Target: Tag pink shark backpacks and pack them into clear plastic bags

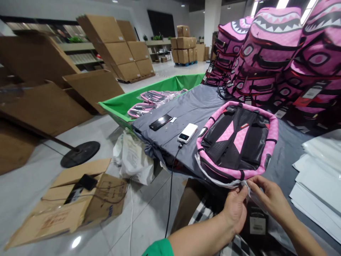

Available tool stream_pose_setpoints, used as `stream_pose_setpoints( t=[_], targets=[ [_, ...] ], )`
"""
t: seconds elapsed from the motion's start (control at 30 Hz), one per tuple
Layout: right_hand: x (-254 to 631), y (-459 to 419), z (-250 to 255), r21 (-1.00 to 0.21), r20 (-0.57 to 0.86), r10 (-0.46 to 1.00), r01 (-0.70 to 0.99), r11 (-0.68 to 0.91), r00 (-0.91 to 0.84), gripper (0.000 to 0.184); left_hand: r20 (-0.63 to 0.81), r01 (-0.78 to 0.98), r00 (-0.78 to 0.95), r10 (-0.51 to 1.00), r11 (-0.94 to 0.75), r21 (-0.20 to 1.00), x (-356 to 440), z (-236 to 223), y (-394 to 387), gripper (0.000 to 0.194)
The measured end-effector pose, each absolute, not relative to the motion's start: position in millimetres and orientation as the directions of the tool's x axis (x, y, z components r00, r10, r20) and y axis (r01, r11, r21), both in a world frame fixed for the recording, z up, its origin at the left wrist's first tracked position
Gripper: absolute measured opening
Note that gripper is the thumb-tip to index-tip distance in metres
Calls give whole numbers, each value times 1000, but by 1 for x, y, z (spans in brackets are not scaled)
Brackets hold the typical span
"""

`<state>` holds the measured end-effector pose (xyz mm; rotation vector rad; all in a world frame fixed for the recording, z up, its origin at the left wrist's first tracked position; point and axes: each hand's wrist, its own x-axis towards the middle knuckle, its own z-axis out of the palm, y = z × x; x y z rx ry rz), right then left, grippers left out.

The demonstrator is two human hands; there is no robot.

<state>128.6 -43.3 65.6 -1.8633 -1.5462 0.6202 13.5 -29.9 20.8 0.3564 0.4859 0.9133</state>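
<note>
A pink and black backpack (237,140) lies straps-up on the grey table cover (191,106), partly inside a clear plastic bag (231,182) whose open edge hangs at the near table edge. My left hand (236,209) pinches that bag edge just below the backpack. My right hand (269,197) pinches the same edge a little to the right, fingers pressed together. Both hands are at the backpack's near end.
A white power bank (188,133) with a cable and a black phone (160,122) lie left of the backpack. Stacked pink backpacks (269,53) fill the back right. White bags (319,170) lie at right. A green bin (128,99), cardboard boxes (74,202) and a stand base (80,153) are left.
</note>
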Motion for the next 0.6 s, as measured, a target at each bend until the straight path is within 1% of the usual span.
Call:
stream_pose_setpoints(
  t=[0.07, 0.1, 0.17, 0.23, 0.27, 0.33, 0.4, 0.47, 0.5, 0.53, 0.6],
  targets=[
    [128, -42, 59, -715, 65, 976, 692, -101, 209, 51, -228, -666, 488, 842, 529, 527, 12, 20, -32, 63],
    [128, -43, 56, -706, 108, 969, 703, -82, 222, 51, -217, -667, 473, 854, 508, 545, 12, 18, -33, 62],
    [130, -51, 55, -679, 233, 934, 733, -43, 271, 51, -230, -656, 444, 866, 489, 575, 12, 15, -34, 60],
    [141, -75, 61, -640, 349, 861, 765, -69, 370, 52, -296, -619, 429, 853, 516, 591, 12, 12, -34, 58],
    [150, -93, 67, -626, 381, 811, 769, -127, 444, 53, -336, -594, 421, 843, 536, 600, 12, 10, -35, 58],
    [173, -141, 83, -606, 398, 676, 731, -314, 620, 53, -394, -539, 406, 825, 564, 625, 12, 9, -35, 59],
    [199, -199, 103, -574, 403, 473, 619, -536, 784, 53, -422, -492, 401, 813, 579, 650, 11, 7, -35, 59],
    [221, -255, 121, -525, 409, 251, 451, -722, 877, 51, -445, -461, 407, 798, 600, 654, 11, 6, -33, 59],
    [231, -280, 127, -502, 392, 166, 362, -785, 905, 50, -454, -448, 407, 792, 607, 656, 11, 5, -32, 59],
    [240, -301, 130, -492, 345, 109, 278, -825, 932, 49, -461, -438, 402, 791, 608, 662, 11, 4, -32, 59],
    [253, -330, 127, -513, 215, 61, 166, -842, 975, 51, -460, -422, 385, 800, 596, 683, 11, 2, -32, 58]
  ],
)
